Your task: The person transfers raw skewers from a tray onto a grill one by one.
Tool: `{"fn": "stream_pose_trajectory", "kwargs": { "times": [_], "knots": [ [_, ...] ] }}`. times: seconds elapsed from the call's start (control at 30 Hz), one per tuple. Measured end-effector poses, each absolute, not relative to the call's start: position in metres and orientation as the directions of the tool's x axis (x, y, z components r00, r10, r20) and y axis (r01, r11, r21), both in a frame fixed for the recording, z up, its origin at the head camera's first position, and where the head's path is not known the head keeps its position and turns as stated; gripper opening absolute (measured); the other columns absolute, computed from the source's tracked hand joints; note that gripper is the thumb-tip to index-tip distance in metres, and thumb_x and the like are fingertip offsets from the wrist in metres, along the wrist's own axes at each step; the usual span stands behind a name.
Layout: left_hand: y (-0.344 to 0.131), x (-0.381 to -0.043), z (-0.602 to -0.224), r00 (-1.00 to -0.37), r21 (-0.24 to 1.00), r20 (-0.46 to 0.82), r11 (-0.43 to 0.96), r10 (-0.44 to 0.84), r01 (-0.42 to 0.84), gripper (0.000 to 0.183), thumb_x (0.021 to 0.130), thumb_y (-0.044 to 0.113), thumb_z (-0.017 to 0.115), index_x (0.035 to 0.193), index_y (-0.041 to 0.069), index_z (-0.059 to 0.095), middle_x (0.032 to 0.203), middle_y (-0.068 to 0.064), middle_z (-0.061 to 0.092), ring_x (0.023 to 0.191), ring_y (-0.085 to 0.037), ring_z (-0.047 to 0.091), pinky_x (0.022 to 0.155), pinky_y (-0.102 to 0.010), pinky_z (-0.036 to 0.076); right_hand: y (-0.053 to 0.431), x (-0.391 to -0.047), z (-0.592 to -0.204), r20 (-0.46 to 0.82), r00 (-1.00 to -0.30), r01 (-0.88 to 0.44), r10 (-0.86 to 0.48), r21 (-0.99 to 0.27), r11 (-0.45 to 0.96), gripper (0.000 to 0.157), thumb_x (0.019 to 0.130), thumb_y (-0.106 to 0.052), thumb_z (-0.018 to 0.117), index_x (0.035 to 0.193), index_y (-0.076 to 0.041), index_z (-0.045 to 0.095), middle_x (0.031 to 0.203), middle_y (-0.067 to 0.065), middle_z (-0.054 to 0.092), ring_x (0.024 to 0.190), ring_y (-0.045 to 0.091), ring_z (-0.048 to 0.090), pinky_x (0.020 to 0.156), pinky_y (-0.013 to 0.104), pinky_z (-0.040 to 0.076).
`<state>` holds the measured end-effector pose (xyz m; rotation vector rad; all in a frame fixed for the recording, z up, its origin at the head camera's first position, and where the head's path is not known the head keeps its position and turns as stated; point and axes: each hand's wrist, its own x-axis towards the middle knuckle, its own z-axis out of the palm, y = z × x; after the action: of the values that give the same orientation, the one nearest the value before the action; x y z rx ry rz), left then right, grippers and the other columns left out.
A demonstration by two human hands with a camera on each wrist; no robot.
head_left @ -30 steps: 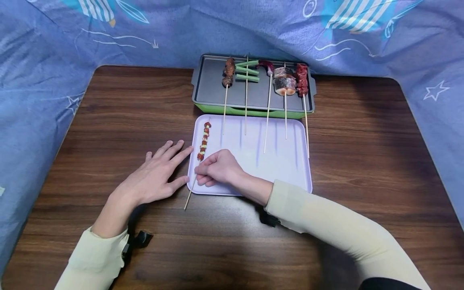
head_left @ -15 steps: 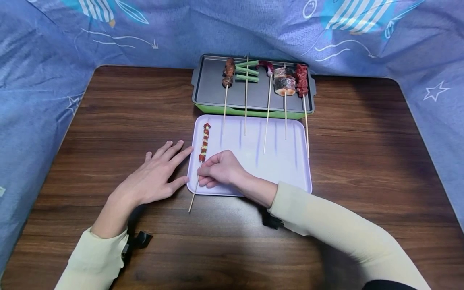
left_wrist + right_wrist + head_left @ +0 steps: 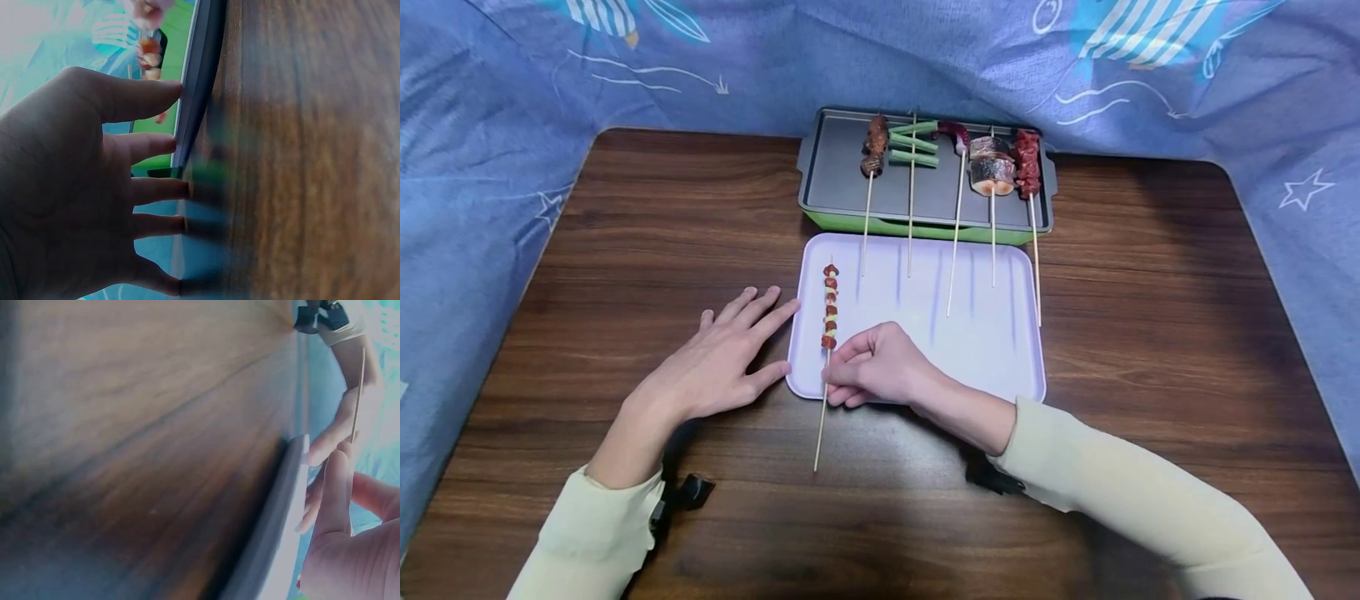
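Note:
My right hand (image 3: 880, 367) pinches the bare stick of a skewer (image 3: 830, 312) threaded with small red and pale green pieces, over the left part of a lilac tray (image 3: 925, 358). In the right wrist view, thumb and fingers of the right hand (image 3: 350, 550) meet on the stick (image 3: 359, 400). My left hand (image 3: 707, 362) lies on the table with fingers spread. Its thumb and index fingertip touch the tray's left edge. The left wrist view shows the left hand (image 3: 69, 181) with straight fingers along the tray's side (image 3: 194, 81).
Behind the tray stands a grey grill plate (image 3: 842, 187) on a green base (image 3: 850, 222). Across it lie several skewers: brown meat (image 3: 875, 146), green stalks (image 3: 913, 143), a dark red tentacle (image 3: 957, 135), fish slices (image 3: 992, 171) and red meat (image 3: 1027, 162). Their sticks overhang the tray.
My right hand has moved right and toward me with the skewer, which now stands straighter, its stick end farther out over the table's front. The left hand has stayed put.

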<state>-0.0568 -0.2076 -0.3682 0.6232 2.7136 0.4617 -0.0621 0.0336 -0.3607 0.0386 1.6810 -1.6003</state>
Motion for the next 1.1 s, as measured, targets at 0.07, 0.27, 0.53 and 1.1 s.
{"fn": "stream_pose_trajectory", "kwargs": {
  "times": [0.07,0.27,0.53,1.1],
  "knots": [
    [-0.208,-0.057,-0.368,-0.854,0.376,-0.232,0.853,0.465,0.362,0.073,0.096,0.045,0.057,0.158,0.027,0.022,0.162,-0.011,0.018,0.148,-0.037,0.011,0.100,-0.078,0.017,0.036,-0.059,-0.354,-0.529,-0.681,0.505,-0.506,-0.840,0.198,0.008,0.087,0.000,0.070,0.091,0.007,0.070,0.072,0.017,0.071,0.062,0.019,0.071,0.060,0.033,0.058],
    [-0.208,-0.058,-0.367,-0.853,0.373,-0.242,0.856,0.462,0.358,0.073,0.096,0.045,0.057,0.158,0.028,0.021,0.162,-0.011,0.017,0.148,-0.037,0.010,0.100,-0.078,0.017,0.041,-0.060,-0.329,-0.456,-0.703,0.423,-0.546,-0.885,0.193,0.009,0.088,-0.002,0.070,0.092,0.007,0.070,0.074,0.017,0.072,0.063,0.021,0.071,0.064,0.039,0.059],
    [-0.208,-0.058,-0.367,-0.852,0.374,-0.238,0.853,0.467,0.364,0.073,0.096,0.045,0.056,0.158,0.027,0.021,0.162,-0.011,0.017,0.148,-0.037,0.010,0.100,-0.078,0.017,0.043,-0.080,-0.299,-0.407,-0.738,0.347,-0.539,-0.913,0.214,0.009,0.088,-0.001,0.071,0.094,0.006,0.071,0.076,0.016,0.072,0.066,0.023,0.072,0.071,0.048,0.057],
    [-0.209,-0.057,-0.369,-0.850,0.377,-0.232,0.850,0.472,0.369,0.073,0.097,0.046,0.056,0.158,0.027,0.022,0.162,-0.011,0.017,0.148,-0.038,0.011,0.099,-0.078,0.018,0.031,-0.160,-0.283,-0.316,-0.860,0.228,-0.400,-0.940,0.254,0.015,0.089,-0.004,0.071,0.099,0.007,0.072,0.081,0.017,0.073,0.067,0.022,0.072,0.068,0.038,0.059]
  ]
}}
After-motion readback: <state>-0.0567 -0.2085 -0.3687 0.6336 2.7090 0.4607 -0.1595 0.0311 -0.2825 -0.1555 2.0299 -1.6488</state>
